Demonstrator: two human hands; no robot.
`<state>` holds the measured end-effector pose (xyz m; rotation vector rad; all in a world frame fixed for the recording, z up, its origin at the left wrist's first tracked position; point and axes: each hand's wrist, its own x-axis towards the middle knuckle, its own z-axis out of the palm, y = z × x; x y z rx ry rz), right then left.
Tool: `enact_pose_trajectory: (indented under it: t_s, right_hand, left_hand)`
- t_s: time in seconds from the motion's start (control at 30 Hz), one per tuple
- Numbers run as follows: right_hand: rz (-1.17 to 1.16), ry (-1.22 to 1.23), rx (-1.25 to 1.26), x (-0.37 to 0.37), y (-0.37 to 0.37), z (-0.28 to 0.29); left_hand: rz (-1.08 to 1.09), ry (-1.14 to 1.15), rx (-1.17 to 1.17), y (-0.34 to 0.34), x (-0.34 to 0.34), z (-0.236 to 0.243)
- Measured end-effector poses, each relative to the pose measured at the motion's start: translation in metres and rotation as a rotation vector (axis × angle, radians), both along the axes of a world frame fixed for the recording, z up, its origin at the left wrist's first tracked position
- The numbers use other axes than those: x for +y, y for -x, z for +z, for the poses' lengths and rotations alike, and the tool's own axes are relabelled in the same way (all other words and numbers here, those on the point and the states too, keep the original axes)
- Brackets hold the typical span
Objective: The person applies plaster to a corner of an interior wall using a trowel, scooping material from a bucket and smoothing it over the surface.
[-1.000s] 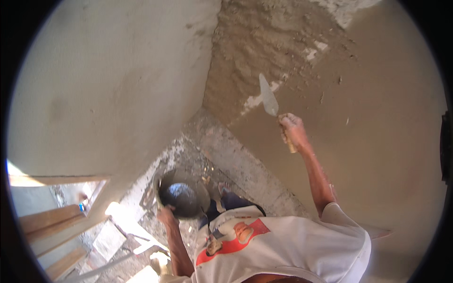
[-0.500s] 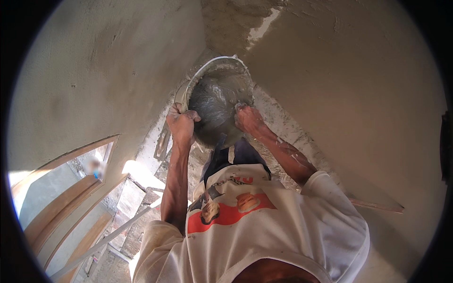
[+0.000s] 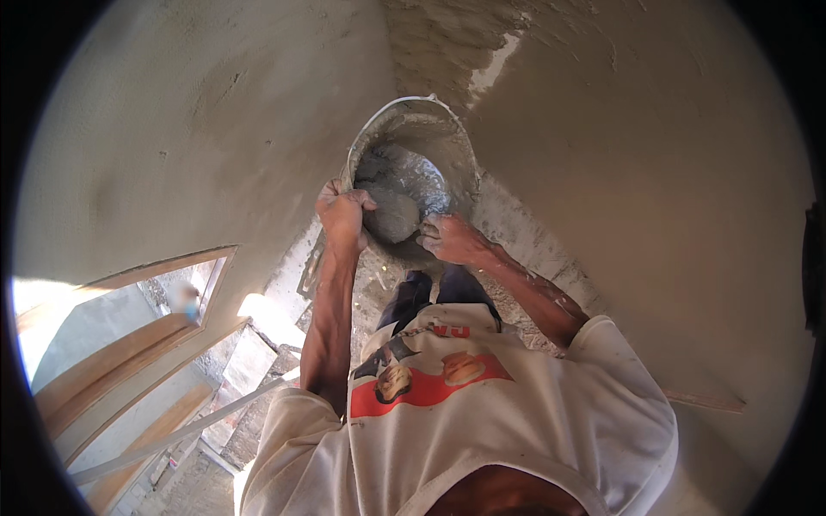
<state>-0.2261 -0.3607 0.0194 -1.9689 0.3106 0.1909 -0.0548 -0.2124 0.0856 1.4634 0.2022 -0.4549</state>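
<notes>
Your white shirt (image 3: 516, 413) fills the near view, both forearms reaching up from it. Your left hand (image 3: 342, 215) has its grip closed over the rim of the bucket (image 3: 439, 129), raised in front of you. Your right hand (image 3: 452, 239) is curled at the lower rim, beside the grey mortar (image 3: 391, 211). Beyond, plastered walls (image 3: 654, 172) meet in a corner.
</notes>
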Motion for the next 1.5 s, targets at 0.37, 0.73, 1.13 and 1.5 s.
enact_pose_trajectory:
  t_s: [0.37,0.73,1.13,1.5]
  right_hand:
    - [0.262,0.440,-0.232,-0.061,-0.057,0.174]
    - [-0.140,-0.279,-0.232,-0.216,-0.149,0.428]
    - [-0.571,0.092,0.101,-0.173,0.010,0.197]
    - [-0.008,0.775,0.320,0.002,0.003,-0.071]
  left_hand:
    - [0.389,0.006,0.231,0.023,0.073,-0.052]
    - [0.540,-0.200,0.234,0.040,0.189,-0.125]
    - [0.340,-0.218,0.294,0.041,0.189,-0.171]
    - [-0.147,-0.083,0.039,0.004,0.049,-0.059]
